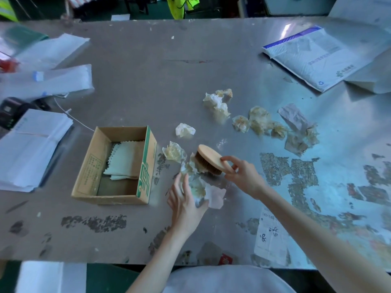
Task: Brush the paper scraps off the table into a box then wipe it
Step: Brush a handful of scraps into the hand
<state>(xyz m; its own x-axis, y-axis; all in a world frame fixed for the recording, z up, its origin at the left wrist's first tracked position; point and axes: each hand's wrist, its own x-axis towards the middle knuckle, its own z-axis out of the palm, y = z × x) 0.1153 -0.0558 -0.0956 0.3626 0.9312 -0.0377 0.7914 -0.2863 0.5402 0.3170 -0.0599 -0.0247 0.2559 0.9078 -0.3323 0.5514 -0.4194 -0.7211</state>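
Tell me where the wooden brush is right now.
In the head view the wooden brush is just right of centre, held by the right hand, bristles against crumpled paper scraps, right of the cardboard box.

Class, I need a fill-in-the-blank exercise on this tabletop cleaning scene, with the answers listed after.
1. The right hand holds a wooden ____.
2. The white cloth lies inside the cardboard ____.
3. The left hand rests on crumpled ____.
4. The box sits to the ____ of the brush.

Answers: brush; box; paper; left
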